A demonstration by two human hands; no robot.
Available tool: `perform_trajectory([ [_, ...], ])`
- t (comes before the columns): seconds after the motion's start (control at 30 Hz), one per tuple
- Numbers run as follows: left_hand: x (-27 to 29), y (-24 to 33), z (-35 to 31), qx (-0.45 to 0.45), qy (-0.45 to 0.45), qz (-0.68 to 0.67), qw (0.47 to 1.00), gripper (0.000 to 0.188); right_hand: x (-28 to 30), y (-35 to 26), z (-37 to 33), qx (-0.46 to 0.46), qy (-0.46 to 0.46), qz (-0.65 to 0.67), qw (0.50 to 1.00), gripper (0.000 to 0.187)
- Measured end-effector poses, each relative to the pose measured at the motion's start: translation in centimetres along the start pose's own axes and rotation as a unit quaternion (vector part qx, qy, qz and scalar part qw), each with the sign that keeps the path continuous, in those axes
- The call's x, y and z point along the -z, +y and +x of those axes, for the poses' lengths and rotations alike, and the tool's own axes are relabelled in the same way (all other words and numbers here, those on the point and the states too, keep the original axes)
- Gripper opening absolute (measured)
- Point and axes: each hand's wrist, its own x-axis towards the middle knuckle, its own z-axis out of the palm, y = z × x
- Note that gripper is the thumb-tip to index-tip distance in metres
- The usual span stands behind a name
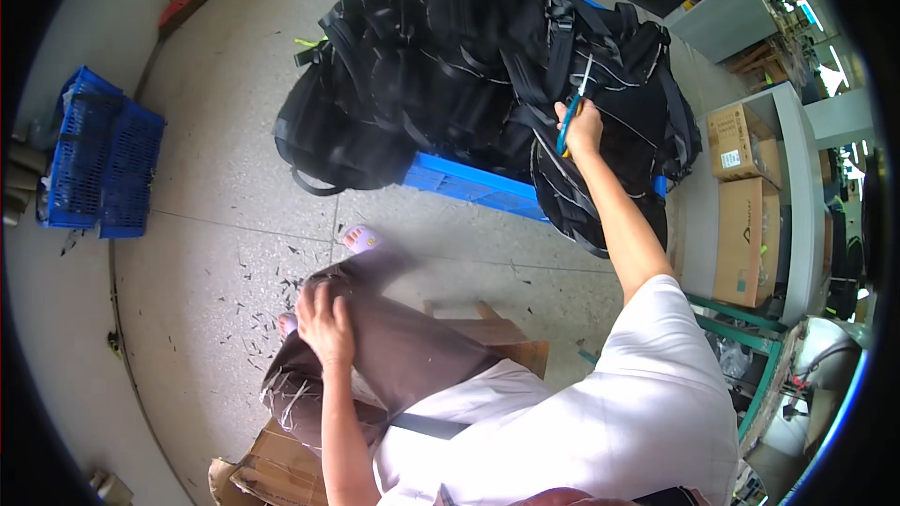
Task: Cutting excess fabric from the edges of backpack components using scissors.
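My right hand [586, 131] reaches out over a heap of black backpacks [441, 75] and is closed around scissors [565, 128] with teal and yellow handles. Their blades point away from me, above the straps and pale-edged seams of a bag at the heap's right side. Whether the blades touch any cloth, I cannot tell. On my brown-trousered knee, my left hand [326, 323] lies with fingers apart and nothing in it. Beneath the bags shows the edge of a blue plastic platform [478, 187].
Blue crates [111, 155] stand by the left wall. Dark scraps [258, 319] litter the floor near my feet. Cardboard boxes [743, 234] fill a shelf at right, above a green metal frame [759, 347]. Torn cardboard [277, 468] lies at lower left.
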Motion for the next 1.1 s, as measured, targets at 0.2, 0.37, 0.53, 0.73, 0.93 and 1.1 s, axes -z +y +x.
perform_trajectory([
  [0.2,0.3,-11.1,-6.7,0.15,0.009,-0.103,0.983,0.028,-4.4,-3.1,2.8,0.275,-0.02,-0.138,0.951,0.051],
  [0.37,-0.4,-11.8,-12.3,0.177,-0.029,-0.192,0.965,0.032,-7.5,-2.9,2.6,0.122,-0.125,-0.294,0.94,0.053],
  [0.53,1.4,-12.0,-9.5,0.175,0.069,-0.344,0.92,0.02,-2.0,-12.3,-5.1,0.165,-0.294,0.252,0.907,0.042],
  [0.73,11.6,-1.2,0.7,0.169,-0.106,-0.69,0.696,0.06,4.8,-21.3,-25.0,0.28,-0.546,0.389,0.687,0.042],
  [0.93,18.5,1.4,-2.6,0.097,-0.097,-0.735,0.664,0.055,6.2,-23.9,-36.3,0.393,-0.584,0.523,0.481,0.048],
  [1.1,22.0,-0.9,-5.3,0.07,-0.014,-0.731,0.679,0.049,7.4,-24.5,-39.0,0.426,-0.535,0.538,0.493,0.045],
])
